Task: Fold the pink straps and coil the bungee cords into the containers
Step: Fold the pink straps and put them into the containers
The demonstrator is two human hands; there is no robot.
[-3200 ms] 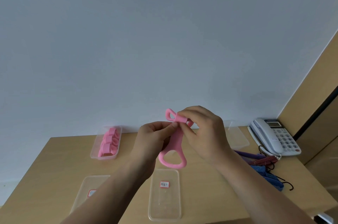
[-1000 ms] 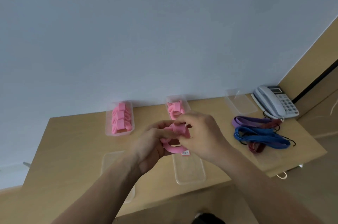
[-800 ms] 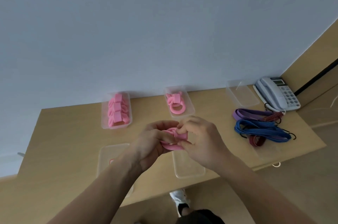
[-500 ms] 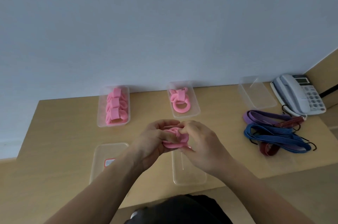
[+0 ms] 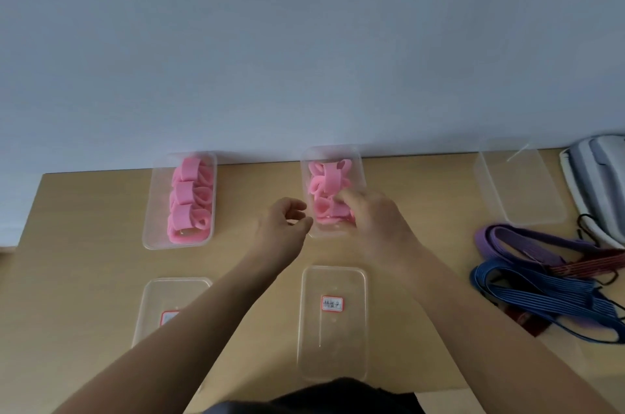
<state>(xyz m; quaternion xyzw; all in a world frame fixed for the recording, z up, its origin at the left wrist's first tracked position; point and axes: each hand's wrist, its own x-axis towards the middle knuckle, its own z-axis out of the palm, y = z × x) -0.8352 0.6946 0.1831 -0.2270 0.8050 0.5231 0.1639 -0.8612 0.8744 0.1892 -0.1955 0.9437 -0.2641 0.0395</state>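
My right hand (image 5: 375, 221) reaches into the middle clear container (image 5: 358, 156) at the back of the table, fingers closed on a folded pink strap (image 5: 333, 212) lying at its near end. Another folded pink strap (image 5: 329, 178) sits behind it. My left hand (image 5: 282, 227) hovers just left of that container, fingers loosely curled and holding nothing. The left back container (image 5: 152, 210) holds three folded pink straps (image 5: 189, 200). Blue (image 5: 541, 295), purple (image 5: 527, 243) and red bungee cords (image 5: 585, 265) lie tangled at the right.
An empty clear container (image 5: 490, 197) stands at the back right, beside a white telephone (image 5: 598, 177). Two clear lids with red-edged labels (image 5: 333, 346) (image 5: 152, 305) lie near the table's front edge. The wall rises right behind the table.
The hands were folding the pink strap in the air above the table. My right hand has carried it forward into the middle container; my left hand has let go.
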